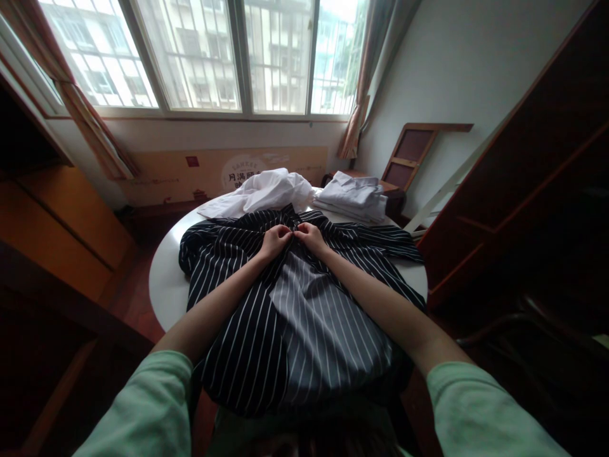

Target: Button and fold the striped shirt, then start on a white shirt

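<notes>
1. Pinching the neck of the striped shirt (266,317), my left hand (275,242) and right hand (310,237) sit almost touching at the far end of the front opening, fingers curled shut on the cloth; I judge I am working a top button or closing the collar, though the button itself is too small to make out.
2. The shirt lies front-up across the round white tabletop (164,279), sleeves spread to either side and its hem hanging over the near edge toward me.
3. I judge the next move calls for small, steady finger work right here, keeping both plackets lined up so the stripes meet.
4. Beyond my hands a rumpled white garment (266,189) touches the shirt's collar end, and a folded pale shirt (354,193) lies just beside the right sleeve, so the far side is crowded.
5. Bare tabletop shows only on the left rim; the right sleeve reaches close to the edge there, near the dark wooden cabinet (523,190).
</notes>
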Motion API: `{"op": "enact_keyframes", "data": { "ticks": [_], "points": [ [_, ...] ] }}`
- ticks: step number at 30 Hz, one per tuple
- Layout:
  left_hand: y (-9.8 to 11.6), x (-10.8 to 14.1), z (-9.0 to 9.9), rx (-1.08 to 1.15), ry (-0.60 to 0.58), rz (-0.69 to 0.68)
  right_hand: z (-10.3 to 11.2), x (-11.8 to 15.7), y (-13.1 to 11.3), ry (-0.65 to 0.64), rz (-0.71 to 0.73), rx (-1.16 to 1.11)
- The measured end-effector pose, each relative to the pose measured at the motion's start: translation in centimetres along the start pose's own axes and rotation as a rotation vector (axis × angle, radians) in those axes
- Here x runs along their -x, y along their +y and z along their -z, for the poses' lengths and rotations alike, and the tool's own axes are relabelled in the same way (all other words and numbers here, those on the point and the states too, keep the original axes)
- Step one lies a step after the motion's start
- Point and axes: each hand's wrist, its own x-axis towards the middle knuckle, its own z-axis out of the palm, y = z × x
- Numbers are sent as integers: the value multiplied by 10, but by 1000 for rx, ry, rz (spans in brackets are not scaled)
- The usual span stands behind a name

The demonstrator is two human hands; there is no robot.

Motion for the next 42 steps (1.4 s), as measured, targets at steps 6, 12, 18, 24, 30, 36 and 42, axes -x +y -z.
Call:
{"op": "enact_keyframes", "data": {
  "ticks": [6,12,18,24,30,36,42],
  "points": [
    [-5,-3,-1,52,-13,49,0,1,0,-20,-1,0],
    [-7,-2,-1,99,-21,46,0,2,-2,-6,-32,-24],
    [-7,-2,-1,89,-2,38,1,4,-6,-42,-73,-89],
    [-8,-3,-2,87,-9,40,0,5,-7,-24,-75,-108],
    [-8,-3,-2,90,-11,47,0,1,-5,-66,-117,-227],
    [-5,-2,-1,90,-23,38,0,0,-5,-87,-158,-275],
    [-1,-1,1,96,-25,34,2,5,-10,-109,-129,-235]
  ]
}}
